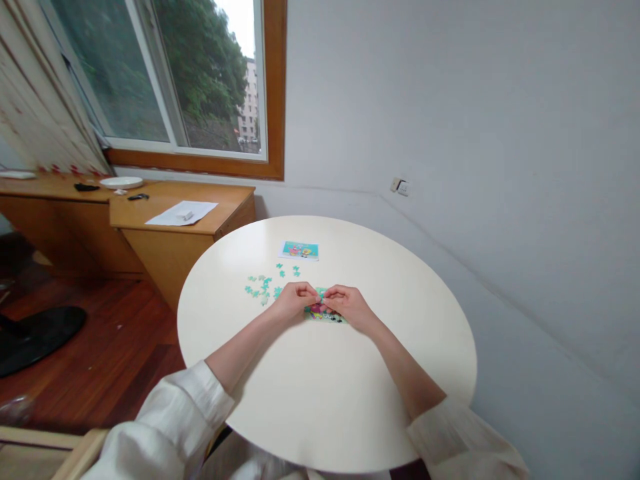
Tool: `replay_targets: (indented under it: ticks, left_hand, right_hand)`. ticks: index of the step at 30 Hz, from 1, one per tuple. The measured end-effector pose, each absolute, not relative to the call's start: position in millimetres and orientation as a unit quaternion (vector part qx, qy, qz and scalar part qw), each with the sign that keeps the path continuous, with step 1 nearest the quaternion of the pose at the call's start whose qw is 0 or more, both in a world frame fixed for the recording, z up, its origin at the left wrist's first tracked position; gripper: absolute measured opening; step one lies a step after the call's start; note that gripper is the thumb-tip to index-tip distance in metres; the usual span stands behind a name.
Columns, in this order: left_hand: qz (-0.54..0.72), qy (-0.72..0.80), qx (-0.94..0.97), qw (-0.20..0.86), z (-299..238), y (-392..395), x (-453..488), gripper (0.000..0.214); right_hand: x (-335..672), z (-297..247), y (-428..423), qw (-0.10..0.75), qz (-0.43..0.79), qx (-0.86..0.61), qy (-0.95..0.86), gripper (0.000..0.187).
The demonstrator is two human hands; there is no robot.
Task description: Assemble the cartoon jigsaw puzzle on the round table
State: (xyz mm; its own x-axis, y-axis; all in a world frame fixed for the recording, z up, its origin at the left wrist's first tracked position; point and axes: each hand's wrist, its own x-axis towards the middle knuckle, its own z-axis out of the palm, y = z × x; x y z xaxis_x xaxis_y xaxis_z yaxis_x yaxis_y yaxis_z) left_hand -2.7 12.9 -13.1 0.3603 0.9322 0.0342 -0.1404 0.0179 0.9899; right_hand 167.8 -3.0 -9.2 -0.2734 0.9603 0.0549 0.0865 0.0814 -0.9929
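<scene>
On a round cream table (325, 393) lies a small part-built jigsaw (327, 315), teal with pink bits, mostly hidden under my hands. My left hand (295, 298) and my right hand (347, 303) meet above it, fingers curled, pinching a small puzzle piece between their tips. Loose teal pieces (265, 285) lie scattered just left of my left hand. A small reference picture card (299, 250) rests farther back on the table.
A wooden desk (185, 230) with a sheet of paper (181, 213), a white plate (121, 182) and small dark items stands under the window at left. A black chair base (35, 333) sits on the wooden floor. Grey walls close the right side.
</scene>
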Motion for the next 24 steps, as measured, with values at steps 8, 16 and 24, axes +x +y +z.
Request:
replay_targets:
  ticks: [8,16,24]
  left_hand:
    - [0.428,0.352,0.566,0.611,-15.0,12.6,-2.6,0.033]
    - [0.416,0.4,0.678,0.455,-14.9,14.2,-6.2,0.016]
    - [0.331,0.397,0.798,0.311,-10.3,10.0,-14.2,0.019]
  right_hand:
    - [167.6,-5.7,-3.7,0.414,0.536,-0.442,-0.589,0.037]
    - [192.5,1.6,8.7,0.436,0.493,-0.465,-0.592,0.033]
    - [213.1,-2.2,13.9,0.383,0.517,-0.498,-0.582,0.038]
